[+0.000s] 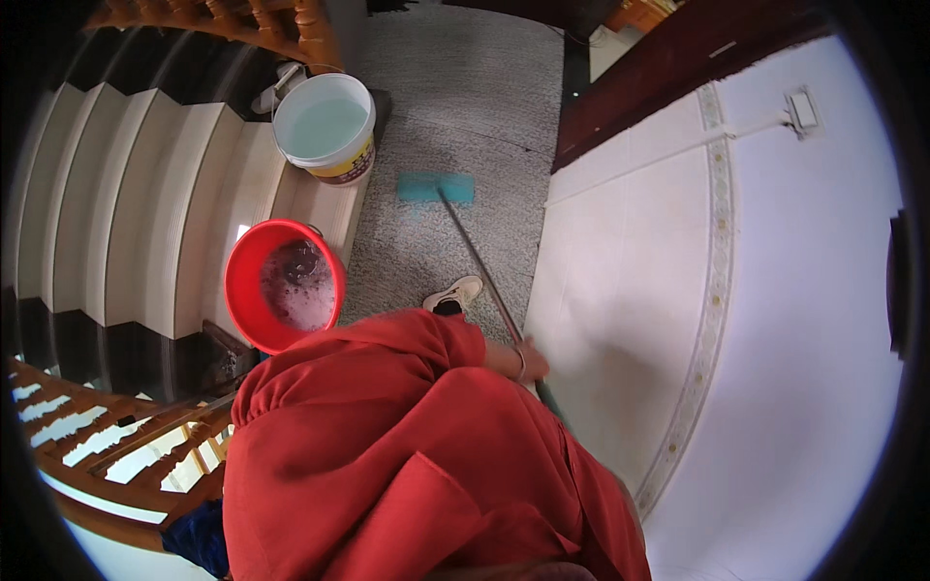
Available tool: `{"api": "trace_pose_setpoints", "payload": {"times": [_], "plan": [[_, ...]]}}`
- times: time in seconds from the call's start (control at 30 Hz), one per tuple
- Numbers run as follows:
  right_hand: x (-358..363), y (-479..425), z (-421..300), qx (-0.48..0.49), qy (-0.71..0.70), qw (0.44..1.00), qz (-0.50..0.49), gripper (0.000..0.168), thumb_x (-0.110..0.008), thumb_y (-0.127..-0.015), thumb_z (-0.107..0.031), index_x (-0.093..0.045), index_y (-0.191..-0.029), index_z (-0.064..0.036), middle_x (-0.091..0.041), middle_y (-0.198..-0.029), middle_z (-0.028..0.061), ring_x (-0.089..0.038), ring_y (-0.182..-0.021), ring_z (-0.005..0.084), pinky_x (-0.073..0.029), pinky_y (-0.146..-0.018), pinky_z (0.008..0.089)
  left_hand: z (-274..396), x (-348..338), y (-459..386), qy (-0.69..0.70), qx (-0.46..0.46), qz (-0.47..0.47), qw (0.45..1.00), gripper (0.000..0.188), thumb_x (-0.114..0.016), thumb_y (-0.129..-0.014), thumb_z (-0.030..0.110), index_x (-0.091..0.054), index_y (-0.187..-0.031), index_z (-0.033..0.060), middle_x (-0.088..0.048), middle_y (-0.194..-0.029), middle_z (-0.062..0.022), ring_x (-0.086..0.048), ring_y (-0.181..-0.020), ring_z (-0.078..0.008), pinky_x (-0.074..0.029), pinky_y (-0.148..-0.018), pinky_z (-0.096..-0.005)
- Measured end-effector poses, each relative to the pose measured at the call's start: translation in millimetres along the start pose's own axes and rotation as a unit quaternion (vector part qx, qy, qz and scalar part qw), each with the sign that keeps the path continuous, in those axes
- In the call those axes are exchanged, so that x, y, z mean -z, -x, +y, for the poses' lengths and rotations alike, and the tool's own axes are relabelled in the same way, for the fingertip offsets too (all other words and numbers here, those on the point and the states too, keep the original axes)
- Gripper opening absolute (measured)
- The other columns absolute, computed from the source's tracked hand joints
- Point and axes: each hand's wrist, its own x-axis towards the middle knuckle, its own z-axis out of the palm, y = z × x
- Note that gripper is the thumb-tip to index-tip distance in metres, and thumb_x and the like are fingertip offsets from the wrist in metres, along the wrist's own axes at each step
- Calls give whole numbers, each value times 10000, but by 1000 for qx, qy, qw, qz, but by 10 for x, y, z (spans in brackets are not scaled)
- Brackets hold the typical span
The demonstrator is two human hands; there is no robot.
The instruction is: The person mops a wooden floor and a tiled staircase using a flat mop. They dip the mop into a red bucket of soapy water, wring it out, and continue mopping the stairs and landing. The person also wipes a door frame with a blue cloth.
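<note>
My left hand (534,359) reaches across to the right, a bracelet at its wrist, and is closed around a long pole (476,254). This pole slants down to a flat teal cleaning head (436,187), whether mop or brush I cannot tell, which lies on the grey speckled carpet-like floor (458,116). Below the hand a green part of the pole disappears past my red garment. My right hand is out of view. Left of the pole stand a red bucket (247,279) of sudsy, murky water and a white bucket (287,156) of pale clear water.
Light stairs (156,210) with dark edges lie to the left, beside wooden balusters (145,465). A tiled wall (617,269) with a switch or socket (803,112) borders the right. One light shoe (458,292) shows on the floor. Dark red door framing (654,87) stands top right.
</note>
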Motion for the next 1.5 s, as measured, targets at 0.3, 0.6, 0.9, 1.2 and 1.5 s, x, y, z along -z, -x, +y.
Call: {"api": "trace_pose_setpoints", "payload": {"times": [0.3, 0.6, 0.9, 1.2, 1.5], "plan": [[-145, -1760, -1603, 140, 12, 986, -92, 413, -457, -867, -247, -417, -1235, -64, -465, -643, -14, -402, -496, 58, -319, -414, 207, -2352, 1153, -303, -150, 290, 49, 944, 190, -538, -753, 200, -649, -887, 123, -609, -943, -76, -525, -995, -252, -178, -941, -599], [1655, 170, -1974, -101, -73, 990, 66, 382, -529, -830, -153, -480, -1198, -59, -554, -730, 14, -451, -532, 56, -363, -459, 180, -459, 1908, -1234, 60, -127, -20, 990, 168, -560, -675, 260, -643, -735, 128, -624, -738, -91, -601, -731, -277, -386, -775, -477], [1177, -1018, -2798, -75, 29, 996, -33, 450, -466, -852, -161, -364, -1285, -91, -487, -619, 27, -387, -432, 65, -323, -378, 218, -1965, 2077, -995, 67, 18, 87, 994, 100, -594, -641, 241, -594, -667, 145, -601, -684, -56, -593, -699, -257, -374, -689, -439], [-135, -2852, -4491, 73, 165, 980, -83, 453, -458, -871, -234, -352, -1300, -136, -467, -627, 17, -414, -467, 83, -356, -387, 232, -4599, 2716, -303, -123, 264, 127, 948, 123, -567, -713, 222, -614, -812, 165, -593, -856, -15, -550, -887, -209, -360, -765, -454], [-9, -3251, -5344, 110, -2, 986, -127, 428, -489, -868, -194, -387, -1273, -101, -444, -629, -21, -370, -445, 64, -282, -373, 195, -5444, 3457, -222, -110, 257, 112, 954, 121, -565, -687, 227, -603, -770, 148, -602, -817, -39, -578, -838, -223, -340, -798, -477]]}}
